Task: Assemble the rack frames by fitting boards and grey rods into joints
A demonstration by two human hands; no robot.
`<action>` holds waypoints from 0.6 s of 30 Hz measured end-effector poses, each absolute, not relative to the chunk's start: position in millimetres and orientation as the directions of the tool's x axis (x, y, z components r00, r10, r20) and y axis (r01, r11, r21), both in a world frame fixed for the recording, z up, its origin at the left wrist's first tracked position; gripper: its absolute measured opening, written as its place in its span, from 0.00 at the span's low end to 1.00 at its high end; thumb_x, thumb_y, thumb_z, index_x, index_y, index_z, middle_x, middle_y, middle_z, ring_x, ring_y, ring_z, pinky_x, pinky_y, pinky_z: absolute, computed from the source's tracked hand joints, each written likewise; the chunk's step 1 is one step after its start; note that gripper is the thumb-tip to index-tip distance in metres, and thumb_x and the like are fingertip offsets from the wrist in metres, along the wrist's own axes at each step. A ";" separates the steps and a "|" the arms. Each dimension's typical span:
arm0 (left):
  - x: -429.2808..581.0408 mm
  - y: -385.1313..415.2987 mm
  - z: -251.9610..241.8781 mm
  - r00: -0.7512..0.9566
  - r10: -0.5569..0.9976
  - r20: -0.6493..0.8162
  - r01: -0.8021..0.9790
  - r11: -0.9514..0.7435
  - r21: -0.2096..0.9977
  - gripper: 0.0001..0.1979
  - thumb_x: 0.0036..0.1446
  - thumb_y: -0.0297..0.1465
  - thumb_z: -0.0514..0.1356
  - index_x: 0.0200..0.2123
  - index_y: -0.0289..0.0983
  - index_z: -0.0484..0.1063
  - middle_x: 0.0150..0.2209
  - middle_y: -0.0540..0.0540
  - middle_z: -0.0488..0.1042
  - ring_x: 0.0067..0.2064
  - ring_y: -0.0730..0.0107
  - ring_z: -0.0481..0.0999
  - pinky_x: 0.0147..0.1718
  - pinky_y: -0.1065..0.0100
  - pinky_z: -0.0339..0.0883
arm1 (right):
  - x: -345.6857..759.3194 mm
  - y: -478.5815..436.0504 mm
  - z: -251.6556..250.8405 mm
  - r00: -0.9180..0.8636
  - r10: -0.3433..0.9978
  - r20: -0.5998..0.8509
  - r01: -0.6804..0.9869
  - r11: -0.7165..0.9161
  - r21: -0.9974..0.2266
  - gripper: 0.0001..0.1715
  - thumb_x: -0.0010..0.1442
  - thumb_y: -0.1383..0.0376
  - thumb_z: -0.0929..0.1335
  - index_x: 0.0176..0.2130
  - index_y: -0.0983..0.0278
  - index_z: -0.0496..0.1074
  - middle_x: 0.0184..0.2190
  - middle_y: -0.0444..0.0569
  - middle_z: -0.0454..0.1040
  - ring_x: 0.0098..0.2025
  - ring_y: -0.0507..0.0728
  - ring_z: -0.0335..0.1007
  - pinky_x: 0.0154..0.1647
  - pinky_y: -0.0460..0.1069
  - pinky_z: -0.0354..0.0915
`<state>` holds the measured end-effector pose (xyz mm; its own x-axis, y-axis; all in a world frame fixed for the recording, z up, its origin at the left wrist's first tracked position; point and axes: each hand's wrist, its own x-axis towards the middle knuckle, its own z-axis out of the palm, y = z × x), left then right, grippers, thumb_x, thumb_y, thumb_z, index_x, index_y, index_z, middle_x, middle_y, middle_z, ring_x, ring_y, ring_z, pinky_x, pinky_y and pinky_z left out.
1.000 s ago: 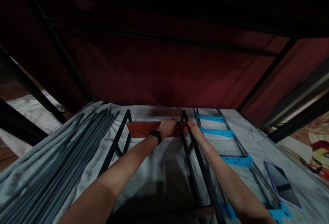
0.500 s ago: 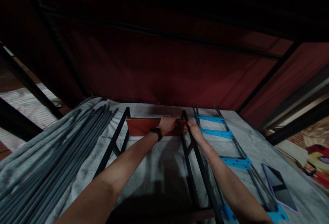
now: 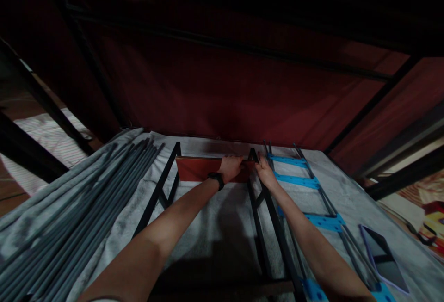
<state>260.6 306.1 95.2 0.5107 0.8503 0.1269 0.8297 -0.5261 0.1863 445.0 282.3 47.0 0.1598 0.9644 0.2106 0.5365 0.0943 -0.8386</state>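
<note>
A reddish-brown board (image 3: 194, 169) stands on edge between the two sides of a black metal frame (image 3: 274, 214), near its far end. My left hand (image 3: 231, 167), with a dark band on the wrist, is closed over the top edge of the board, right of its middle. At the board's right end, my right hand (image 3: 266, 173) is closed about the frame's right-hand bar, with one finger pointing up along it. Whatever small part may be under the fingertips is hidden.
Several grey tubes (image 3: 100, 200) lie bundled on the grey blanket (image 3: 152, 172) at left. To the right are blue perforated brackets (image 3: 324, 222) joined with grey rods, and a phone (image 3: 383, 258). A dark red panel (image 3: 222, 94) closes off the back.
The view has shifted slightly, so everything sits a little further right. A finger of my right hand now points up beside the bar. My left hand keeps its place on the board.
</note>
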 end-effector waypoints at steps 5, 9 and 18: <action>259.1 309.0 91.2 0.552 0.818 0.162 0.795 -0.575 0.193 0.16 0.67 0.36 0.55 0.51 0.35 0.74 0.48 0.37 0.80 0.51 0.54 0.79 0.52 0.58 0.68 | 437.6 283.5 55.7 -0.092 0.927 0.364 0.859 0.260 -0.442 0.29 0.63 0.61 0.65 0.62 0.60 0.70 0.69 0.56 0.58 0.71 0.66 0.51 0.69 0.62 0.53; 258.2 309.6 88.1 0.591 0.785 0.184 0.753 -0.619 0.222 0.16 0.65 0.32 0.58 0.53 0.33 0.72 0.51 0.37 0.79 0.54 0.54 0.77 0.55 0.57 0.66 | 436.6 289.0 59.9 -0.297 0.906 0.302 0.918 0.358 -0.169 0.25 0.65 0.69 0.63 0.59 0.64 0.72 0.62 0.57 0.69 0.65 0.64 0.61 0.67 0.60 0.56; 143.7 306.0 127.8 0.490 0.719 0.492 0.629 -0.683 0.371 0.17 0.66 0.31 0.54 0.56 0.39 0.74 0.56 0.41 0.76 0.55 0.62 0.76 0.56 0.62 0.67 | 442.5 290.4 62.5 -0.362 0.873 0.326 0.930 0.361 0.066 0.22 0.69 0.67 0.61 0.58 0.62 0.74 0.51 0.57 0.76 0.56 0.64 0.67 0.57 0.57 0.64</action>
<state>143.7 306.0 127.8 0.4904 0.7193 0.4920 0.6293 -0.6828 0.3710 442.5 290.4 62.5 -0.3622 0.8734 0.3256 0.9302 0.3612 0.0657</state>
